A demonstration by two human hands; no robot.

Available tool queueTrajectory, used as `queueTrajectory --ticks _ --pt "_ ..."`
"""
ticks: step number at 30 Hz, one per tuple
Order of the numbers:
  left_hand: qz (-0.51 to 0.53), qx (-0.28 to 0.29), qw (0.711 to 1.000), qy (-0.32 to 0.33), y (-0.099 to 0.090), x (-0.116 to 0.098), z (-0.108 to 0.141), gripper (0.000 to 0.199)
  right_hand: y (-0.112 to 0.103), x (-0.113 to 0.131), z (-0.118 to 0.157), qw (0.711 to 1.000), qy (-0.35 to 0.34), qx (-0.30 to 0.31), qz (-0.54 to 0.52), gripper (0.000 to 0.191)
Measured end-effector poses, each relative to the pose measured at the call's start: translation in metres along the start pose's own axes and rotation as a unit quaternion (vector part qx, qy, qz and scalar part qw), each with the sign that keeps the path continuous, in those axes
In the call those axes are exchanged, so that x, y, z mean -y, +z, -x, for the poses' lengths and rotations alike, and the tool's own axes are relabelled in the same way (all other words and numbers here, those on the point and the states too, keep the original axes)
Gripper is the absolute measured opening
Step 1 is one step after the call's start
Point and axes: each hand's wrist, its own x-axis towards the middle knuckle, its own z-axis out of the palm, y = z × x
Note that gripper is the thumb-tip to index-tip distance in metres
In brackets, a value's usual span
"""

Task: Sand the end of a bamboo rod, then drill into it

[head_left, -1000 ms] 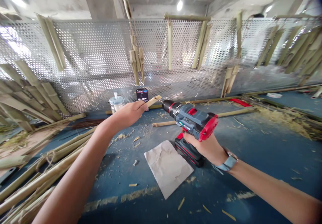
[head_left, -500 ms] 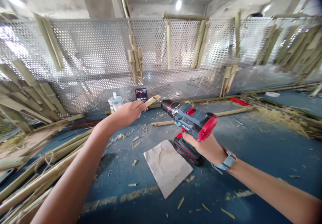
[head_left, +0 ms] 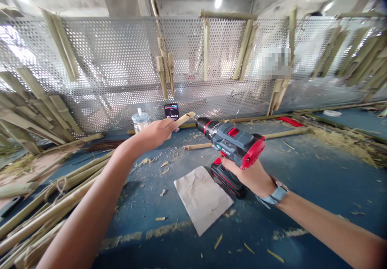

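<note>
My left hand (head_left: 161, 131) is closed around a short pale bamboo piece (head_left: 185, 118), whose free end points right and slightly up. A dark spot shows near that end. Wrapped round the handle of a grey, black and red cordless drill (head_left: 234, 142) is my right hand (head_left: 246, 174). The drill points left, its thin bit at the bamboo piece's end; whether the bit is inside the bamboo is too small to tell. Below the hands, a creased white paper sheet (head_left: 202, 200) lies on the blue table (head_left: 145, 204), beside the drill's battery.
Bamboo poles (head_left: 69, 196) lie at the left. A lidded jar (head_left: 140, 120) and a phone with a timer (head_left: 171, 112) stand behind my left hand. Bamboo pieces hang on the perforated metal panel (head_left: 117, 59). A red object (head_left: 292, 121) and shavings (head_left: 341, 140) lie at right.
The view has shifted slightly. My hands, the bamboo piece and the drill keep nearly the same arrangement. The phone's timer has advanced by one second.
</note>
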Motion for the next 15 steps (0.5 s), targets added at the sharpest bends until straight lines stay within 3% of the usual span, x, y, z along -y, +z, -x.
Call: queueTrajectory --ticks 8,15 --pt "-0.087 0.002 0.995 0.047 -0.005 -0.008 0.002 0.019 0.000 -0.001 0.001 1.000 0.009 -0.005 -0.006 0.019" --pt "-0.112 -0.004 0.992 0.057 -0.004 -0.009 0.002 0.027 0.000 -0.003 0.003 1.000 0.013 0.000 0.001 0.011"
